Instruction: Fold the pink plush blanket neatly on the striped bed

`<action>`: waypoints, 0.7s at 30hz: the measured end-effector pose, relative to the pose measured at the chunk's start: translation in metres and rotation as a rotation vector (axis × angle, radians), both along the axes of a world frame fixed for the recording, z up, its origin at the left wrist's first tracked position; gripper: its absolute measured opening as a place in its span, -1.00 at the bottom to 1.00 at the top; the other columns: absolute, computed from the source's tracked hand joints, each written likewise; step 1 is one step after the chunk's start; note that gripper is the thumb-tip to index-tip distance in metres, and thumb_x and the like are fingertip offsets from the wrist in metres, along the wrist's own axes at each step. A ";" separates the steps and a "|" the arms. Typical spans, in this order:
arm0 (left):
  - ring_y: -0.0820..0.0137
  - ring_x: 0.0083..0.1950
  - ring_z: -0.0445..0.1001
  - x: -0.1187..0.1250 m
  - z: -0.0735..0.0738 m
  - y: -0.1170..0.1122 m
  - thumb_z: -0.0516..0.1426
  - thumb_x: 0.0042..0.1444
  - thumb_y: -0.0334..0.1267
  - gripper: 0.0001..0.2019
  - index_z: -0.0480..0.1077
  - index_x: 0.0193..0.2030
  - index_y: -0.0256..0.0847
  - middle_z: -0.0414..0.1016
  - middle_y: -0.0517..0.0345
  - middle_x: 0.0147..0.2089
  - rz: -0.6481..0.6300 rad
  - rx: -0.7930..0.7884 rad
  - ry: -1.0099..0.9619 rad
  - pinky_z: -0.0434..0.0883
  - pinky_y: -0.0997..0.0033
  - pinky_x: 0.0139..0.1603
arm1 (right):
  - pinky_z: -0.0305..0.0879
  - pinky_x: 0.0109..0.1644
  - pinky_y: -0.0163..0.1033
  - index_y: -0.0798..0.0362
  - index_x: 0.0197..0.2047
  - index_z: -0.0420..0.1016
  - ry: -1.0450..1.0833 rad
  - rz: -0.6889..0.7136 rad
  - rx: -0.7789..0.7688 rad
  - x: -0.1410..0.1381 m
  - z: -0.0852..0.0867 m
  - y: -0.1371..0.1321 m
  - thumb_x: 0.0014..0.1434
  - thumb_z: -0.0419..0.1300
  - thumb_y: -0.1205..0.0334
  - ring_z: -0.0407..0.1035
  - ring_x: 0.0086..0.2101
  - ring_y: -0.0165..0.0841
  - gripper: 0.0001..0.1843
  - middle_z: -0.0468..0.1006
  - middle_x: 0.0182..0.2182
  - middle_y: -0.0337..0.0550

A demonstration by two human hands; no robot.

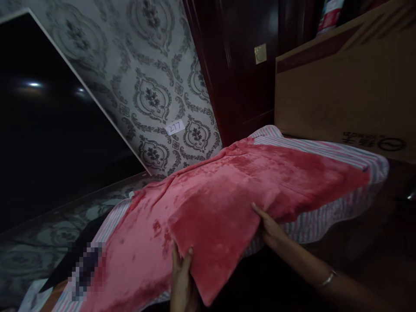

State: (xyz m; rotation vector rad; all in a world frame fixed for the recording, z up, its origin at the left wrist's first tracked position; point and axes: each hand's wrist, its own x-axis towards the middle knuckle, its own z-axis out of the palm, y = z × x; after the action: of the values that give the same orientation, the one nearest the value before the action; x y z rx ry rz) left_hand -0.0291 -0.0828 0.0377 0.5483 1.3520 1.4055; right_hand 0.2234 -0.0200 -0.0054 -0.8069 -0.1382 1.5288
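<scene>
A pink fleece cloth [211, 203] lies spread over a pink-and-white striped sheet [328, 221] on a dark tabletop. My left hand [182, 277] grips the near edge of the pink cloth at the bottom middle, thumb and fingers closed over the fold. My right hand [269, 227] holds the same edge further right, thumb on top and fingers tucked under the fabric. A bracelet [327, 279] sits on my right wrist.
A dark television screen [48, 130] leans against patterned wallpaper with a small label reading 277 [174, 127]. A large cardboard box [344, 86] stands at the right against a dark red wooden door [240, 65]. A blurred patch [85, 271] covers something at the lower left.
</scene>
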 end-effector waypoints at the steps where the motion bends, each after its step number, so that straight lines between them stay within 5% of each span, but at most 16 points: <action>1: 0.11 0.24 0.50 0.000 -0.008 -0.007 0.36 -0.04 -0.21 -0.05 0.02 0.45 0.31 0.41 0.16 0.35 -0.011 -0.005 -0.031 0.54 0.17 0.15 | 0.53 0.07 0.01 0.02 -0.16 0.57 -0.034 -0.028 0.001 -0.001 0.001 -0.001 -0.09 0.47 0.15 0.57 -0.12 -0.10 -0.61 0.69 -0.24 -0.11; 4: 0.13 0.01 0.63 -0.014 -0.029 -0.019 0.43 -0.12 -0.16 0.04 0.02 0.47 0.24 0.54 0.07 0.19 -0.064 -0.010 0.003 0.60 0.24 -0.06 | 0.52 0.09 -0.02 0.07 -0.20 0.59 -0.106 -0.046 -0.003 0.003 0.000 -0.004 -0.19 0.48 0.26 0.57 -0.12 -0.08 -0.59 0.69 -0.26 -0.09; 6: 0.24 -0.34 0.63 -0.032 -0.035 -0.019 0.44 -0.14 -0.06 -0.01 0.12 0.44 0.10 0.65 0.10 -0.12 -0.069 -0.001 0.167 0.54 0.35 -0.38 | 0.52 0.10 -0.03 0.08 -0.20 0.60 -0.114 -0.037 -0.015 0.005 -0.002 -0.007 -0.19 0.47 0.26 0.57 -0.11 -0.08 -0.60 0.69 -0.24 -0.08; 9: 0.39 -0.62 0.36 -0.061 -0.024 -0.005 0.42 -0.20 0.13 -0.24 0.46 0.16 -0.15 0.42 0.28 -0.57 -0.033 0.092 0.497 0.29 0.46 -0.61 | 0.52 0.10 -0.03 0.06 -0.17 0.60 -0.116 -0.047 0.004 0.004 -0.005 -0.011 -0.16 0.47 0.21 0.57 -0.10 -0.09 -0.59 0.69 -0.19 -0.09; 12: 0.35 -0.49 0.42 -0.073 0.008 0.025 0.38 -0.25 0.18 -0.40 0.56 -0.12 -0.19 0.45 0.22 -0.51 0.034 0.220 0.733 0.36 0.43 -0.48 | 0.51 0.10 -0.01 0.04 -0.14 0.59 -0.103 -0.036 0.025 0.000 -0.005 -0.016 -0.13 0.49 0.10 0.56 -0.07 -0.08 -0.55 0.69 -0.17 -0.08; 16: 0.20 -0.28 0.54 -0.056 0.055 0.087 0.25 -0.19 0.22 -0.43 0.55 -0.13 -0.16 0.58 0.07 -0.32 -0.092 0.331 0.968 0.50 0.27 -0.21 | 0.44 0.16 0.03 0.06 -0.01 0.55 -0.094 -0.033 0.095 -0.006 0.002 -0.028 -0.19 0.51 -0.03 0.51 0.01 -0.05 -0.33 0.66 -0.07 -0.02; 18: 0.10 -0.18 0.57 -0.045 0.066 0.127 0.20 -0.21 0.23 -0.40 0.54 -0.12 -0.17 0.60 0.01 -0.28 -0.220 0.297 1.047 0.53 0.12 -0.07 | 0.39 0.20 0.05 0.06 0.10 0.49 -0.104 -0.035 0.158 -0.008 0.005 -0.032 -0.22 0.52 -0.07 0.48 0.05 -0.05 -0.19 0.62 0.02 0.01; 21: -0.04 -0.11 0.60 -0.031 0.061 0.197 0.17 -0.22 0.20 -0.40 0.55 -0.10 -0.16 0.62 -0.03 -0.30 -0.412 0.208 1.170 0.53 -0.04 -0.01 | 0.31 0.25 0.05 0.06 0.16 0.45 -0.132 -0.038 0.244 -0.008 0.003 -0.028 -0.30 0.53 -0.05 0.46 0.07 -0.06 -0.07 0.58 0.07 0.02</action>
State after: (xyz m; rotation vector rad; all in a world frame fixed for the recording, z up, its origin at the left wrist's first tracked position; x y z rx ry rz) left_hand -0.0604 0.1141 0.0985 1.8594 1.7962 0.8439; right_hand 0.2157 -0.0475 -0.0021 -0.7100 -0.3972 1.3913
